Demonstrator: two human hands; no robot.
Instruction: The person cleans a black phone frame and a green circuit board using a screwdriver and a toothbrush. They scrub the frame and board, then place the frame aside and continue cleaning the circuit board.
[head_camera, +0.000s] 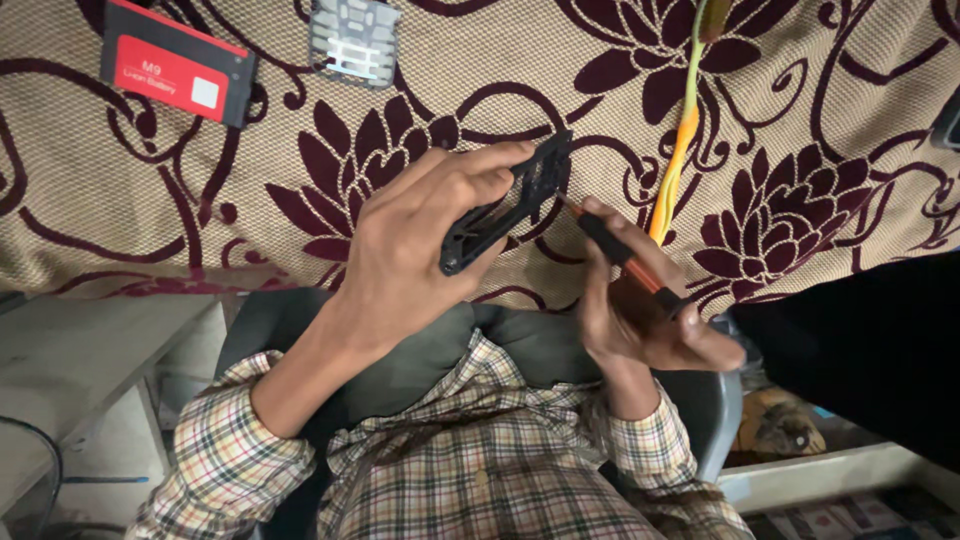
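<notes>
Left hand (410, 250) grips black frame (510, 200); right hand (640, 310) presses screwdriver (625, 255) against it

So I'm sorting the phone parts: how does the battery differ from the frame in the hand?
The battery is red and black, a solid block; the frame is all black with open gaps. The battery lies flat on the cloth, untouched; the frame is tilted, held in the left hand. Both are roughly rectangular.

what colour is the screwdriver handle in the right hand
Black grip with an orange-red band, seen in the head view: the screwdriver in the right hand.
</notes>
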